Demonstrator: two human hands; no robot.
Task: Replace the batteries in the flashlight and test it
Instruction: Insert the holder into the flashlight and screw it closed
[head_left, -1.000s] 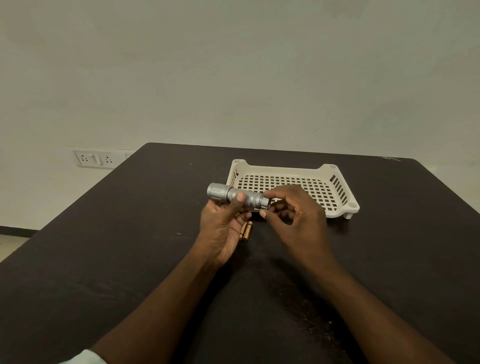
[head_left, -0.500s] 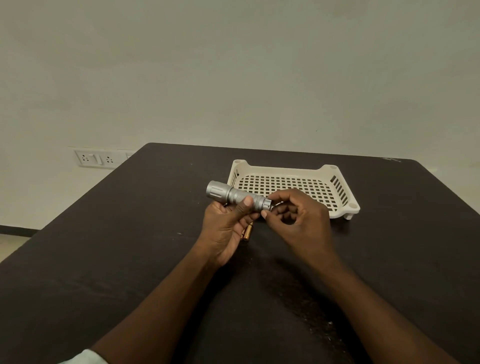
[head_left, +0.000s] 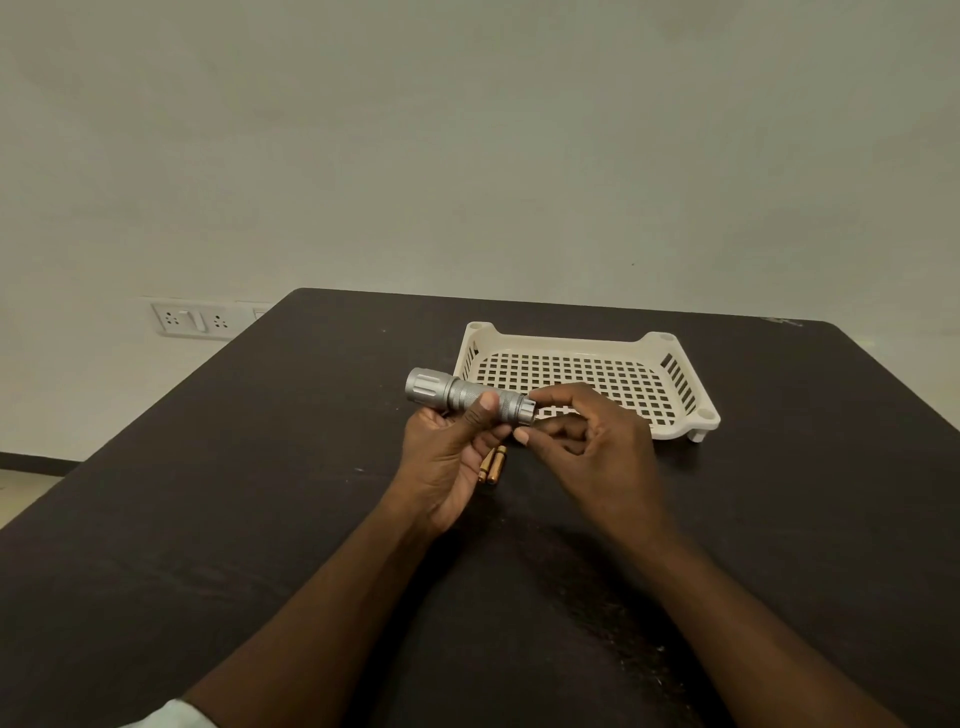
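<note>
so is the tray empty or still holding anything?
Empty. The cream tray shows only bare perforated floor where visible; the right hand hides its near edge. Two batteries lie outside it on the table.

obstacles: basket (head_left: 702, 415), batteries (head_left: 492, 466) | free: table (head_left: 234, 493) left

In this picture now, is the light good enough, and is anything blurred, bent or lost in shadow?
Head view: dim, even light, no glare. The silver flashlight is sharp and stands out. The two batteries are partly hidden under the left hand. The dark table swallows the shadows. The wide lens bows its far edge.
</note>
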